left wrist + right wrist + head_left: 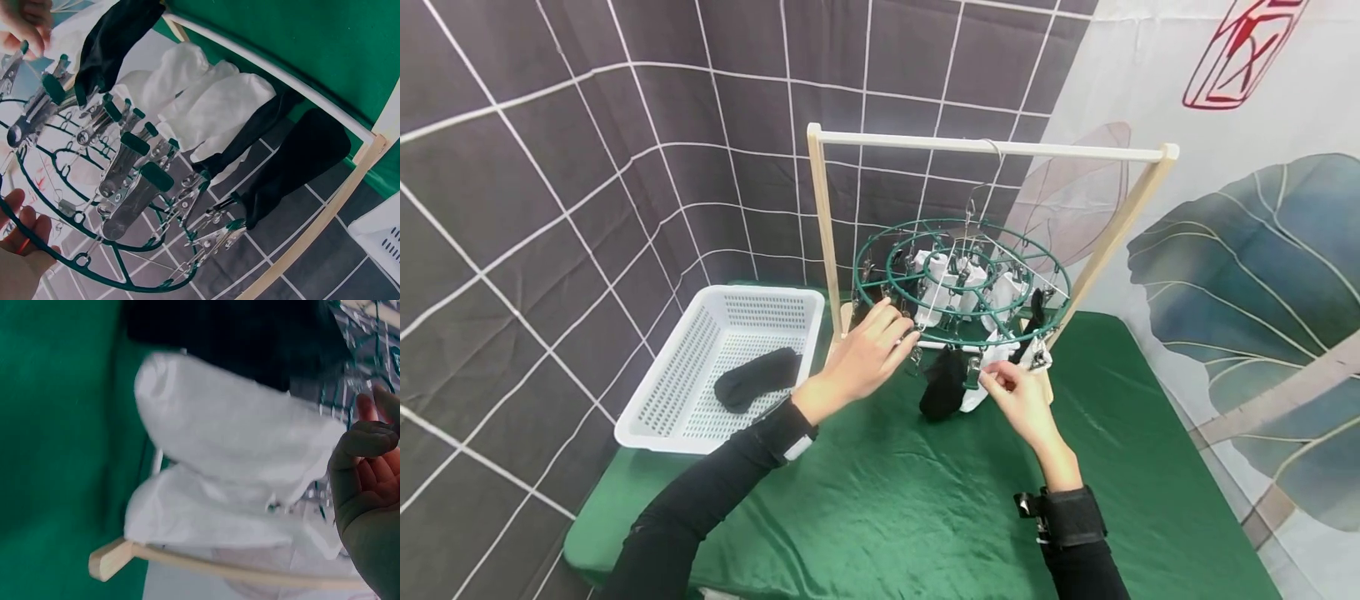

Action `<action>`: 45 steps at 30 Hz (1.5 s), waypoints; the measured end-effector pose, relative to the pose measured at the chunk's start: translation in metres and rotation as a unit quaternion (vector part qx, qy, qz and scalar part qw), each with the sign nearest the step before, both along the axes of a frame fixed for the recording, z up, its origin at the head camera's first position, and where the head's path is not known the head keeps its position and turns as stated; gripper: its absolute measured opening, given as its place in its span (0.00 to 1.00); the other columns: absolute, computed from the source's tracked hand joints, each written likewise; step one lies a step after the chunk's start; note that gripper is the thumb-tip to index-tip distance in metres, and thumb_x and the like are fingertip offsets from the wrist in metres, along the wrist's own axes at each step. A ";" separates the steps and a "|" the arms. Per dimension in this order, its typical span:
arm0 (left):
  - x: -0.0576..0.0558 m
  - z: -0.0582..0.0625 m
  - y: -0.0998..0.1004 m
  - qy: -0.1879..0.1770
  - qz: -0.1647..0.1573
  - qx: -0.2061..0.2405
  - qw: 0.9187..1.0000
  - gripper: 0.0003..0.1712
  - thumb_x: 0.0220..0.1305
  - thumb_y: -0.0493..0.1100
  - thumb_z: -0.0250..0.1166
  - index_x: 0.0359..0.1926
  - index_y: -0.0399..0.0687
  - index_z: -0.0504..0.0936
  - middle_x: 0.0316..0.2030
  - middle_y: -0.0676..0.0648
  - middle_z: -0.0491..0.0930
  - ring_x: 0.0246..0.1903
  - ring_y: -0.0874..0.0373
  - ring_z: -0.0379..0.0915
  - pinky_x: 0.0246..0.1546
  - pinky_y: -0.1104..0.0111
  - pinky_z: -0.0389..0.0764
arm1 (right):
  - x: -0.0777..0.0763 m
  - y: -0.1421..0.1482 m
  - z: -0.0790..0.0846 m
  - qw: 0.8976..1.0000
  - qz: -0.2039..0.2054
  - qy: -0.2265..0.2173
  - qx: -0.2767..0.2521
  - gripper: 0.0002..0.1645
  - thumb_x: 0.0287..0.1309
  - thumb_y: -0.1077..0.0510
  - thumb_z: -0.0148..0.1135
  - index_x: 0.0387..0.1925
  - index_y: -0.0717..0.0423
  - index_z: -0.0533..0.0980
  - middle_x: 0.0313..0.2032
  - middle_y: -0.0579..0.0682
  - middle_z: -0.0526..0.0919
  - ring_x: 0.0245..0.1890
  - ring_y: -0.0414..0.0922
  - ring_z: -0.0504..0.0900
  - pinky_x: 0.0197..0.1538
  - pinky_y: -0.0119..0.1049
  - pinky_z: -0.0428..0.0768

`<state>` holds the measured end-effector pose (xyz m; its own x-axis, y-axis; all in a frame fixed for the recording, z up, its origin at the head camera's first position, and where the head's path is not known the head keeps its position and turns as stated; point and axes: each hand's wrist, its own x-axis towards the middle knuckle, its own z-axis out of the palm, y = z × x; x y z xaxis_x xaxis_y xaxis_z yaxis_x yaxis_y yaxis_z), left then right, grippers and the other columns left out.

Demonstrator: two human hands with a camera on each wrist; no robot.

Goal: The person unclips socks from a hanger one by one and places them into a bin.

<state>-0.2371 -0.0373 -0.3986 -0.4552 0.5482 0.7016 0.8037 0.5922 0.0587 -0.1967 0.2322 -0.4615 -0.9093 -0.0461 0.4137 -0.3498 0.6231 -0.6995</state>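
Observation:
A round green drying hanger [937,342] with metal clips hangs from a wooden stand. My left hand [862,354] holds its outer ring at the front left; in the left wrist view the fingers [37,228] curl about the green wire. My right hand [1021,402] is at the front right, thumb and forefinger pinching a hanging metal clip [973,371]. Just left of that clip hangs a black sock [943,392], with a white sock [976,397] beside it. In the right wrist view, a white sock [231,425] hangs close to the right hand [375,469].
A white perforated basket [658,400] on the left holds a dark sock [758,379]. The stand's white top bar [910,143] and wooden legs [1108,242] frame the hanger. More white socks [936,298] hang from the inner rings. Green cloth [895,500] covers the table.

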 end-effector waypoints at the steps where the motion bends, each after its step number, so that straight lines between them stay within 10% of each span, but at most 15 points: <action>1: 0.000 0.000 0.000 -0.001 0.002 -0.004 1.000 0.09 0.72 0.41 0.60 0.44 0.40 0.83 0.39 0.44 0.80 0.45 0.52 0.76 0.72 0.57 0.67 | -0.003 -0.004 0.001 1.000 0.002 -0.010 0.006 0.03 0.61 0.66 0.64 0.36 0.65 0.81 0.19 0.47 0.72 0.19 0.31 0.63 0.26 0.28 0.64; 7: 0.002 0.000 0.001 -0.010 0.013 -0.016 1.000 0.11 0.74 0.41 0.59 0.46 0.40 0.83 0.41 0.45 0.80 0.46 0.53 0.76 0.75 0.59 0.63 | -0.022 -0.028 0.008 0.998 0.011 -0.032 0.059 0.16 0.59 0.55 0.72 0.29 0.61 0.75 0.19 0.46 0.70 0.19 0.38 0.66 0.29 0.33 0.67; 15: 0.002 0.002 0.001 -0.012 0.017 -0.017 1.000 0.12 0.74 0.42 0.58 0.47 0.40 0.84 0.41 0.45 0.80 0.46 0.53 0.76 0.75 0.59 0.62 | -0.037 -0.051 0.020 0.995 0.067 0.065 0.020 0.12 0.53 0.59 0.76 0.24 0.57 0.78 0.17 0.49 0.77 0.20 0.34 0.71 0.27 0.32 0.71; 20: 0.002 0.000 0.002 -0.016 0.017 -0.008 1.000 0.12 0.74 0.42 0.58 0.47 0.39 0.83 0.40 0.45 0.79 0.45 0.53 0.76 0.75 0.59 0.62 | -0.034 -0.052 0.020 0.998 0.050 0.046 -0.001 0.10 0.56 0.58 0.74 0.26 0.58 0.81 0.18 0.50 0.81 0.20 0.35 0.72 0.26 0.32 0.71; 32: 0.014 -0.016 0.013 -0.059 0.004 0.131 0.990 0.18 0.73 0.40 0.56 0.59 0.38 0.78 0.55 0.39 0.76 0.62 0.46 0.69 0.78 0.52 0.54 | -0.025 -0.043 0.020 0.999 0.016 0.028 0.007 0.24 0.66 0.52 0.64 0.14 0.53 0.76 0.10 0.40 0.68 0.13 0.34 0.62 0.23 0.31 0.61; 35: 0.031 -0.030 0.024 -0.125 0.012 0.288 0.949 0.23 0.71 0.38 0.55 0.65 0.39 0.71 0.62 0.37 0.69 0.67 0.45 0.62 0.77 0.51 0.51 | -0.023 -0.041 0.020 1.000 0.009 0.025 -0.006 0.27 0.65 0.53 0.64 0.11 0.52 0.69 0.10 0.37 0.60 0.13 0.35 0.58 0.21 0.31 0.58; 38: 0.050 -0.048 0.037 -0.213 0.023 0.462 0.860 0.24 0.66 0.31 0.55 0.63 0.37 0.67 0.61 0.35 0.67 0.62 0.49 0.63 0.72 0.59 0.58 | -0.022 -0.041 0.021 1.000 0.000 0.012 -0.025 0.28 0.65 0.53 0.64 0.10 0.52 0.68 0.11 0.36 0.60 0.14 0.36 0.60 0.23 0.31 0.59; 41: 0.057 -0.069 0.048 -0.314 0.024 0.545 0.777 0.25 0.59 0.26 0.55 0.58 0.34 0.67 0.55 0.34 0.69 0.54 0.54 0.66 0.64 0.64 0.67 | -0.022 -0.041 0.020 0.999 0.000 0.013 -0.034 0.29 0.66 0.52 0.64 0.10 0.52 0.68 0.11 0.36 0.60 0.14 0.36 0.61 0.22 0.31 0.59; 43: 0.056 -0.081 0.051 -0.402 0.013 0.531 0.746 0.28 0.54 0.25 0.56 0.59 0.34 0.67 0.56 0.34 0.70 0.55 0.53 0.67 0.64 0.61 0.70 | -0.023 -0.042 0.018 0.999 0.003 0.024 -0.034 0.31 0.66 0.53 0.64 0.09 0.52 0.65 0.11 0.37 0.59 0.14 0.36 0.60 0.22 0.31 0.59; 45: 0.052 -0.090 0.052 -0.481 -0.010 0.479 0.734 0.33 0.54 0.27 0.59 0.63 0.35 0.67 0.61 0.34 0.71 0.61 0.45 0.68 0.68 0.52 0.68 | -0.024 -0.043 0.017 0.999 0.003 0.032 -0.039 0.32 0.65 0.54 0.64 0.08 0.52 0.63 0.10 0.37 0.58 0.13 0.35 0.59 0.21 0.32 0.59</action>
<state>-0.1853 0.0144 -0.4887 -0.9912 0.0265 0.1299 0.1265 -0.1028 0.9866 -0.2204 0.1895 -0.4447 -0.8806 -0.0162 0.4735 -0.3988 0.5652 -0.7222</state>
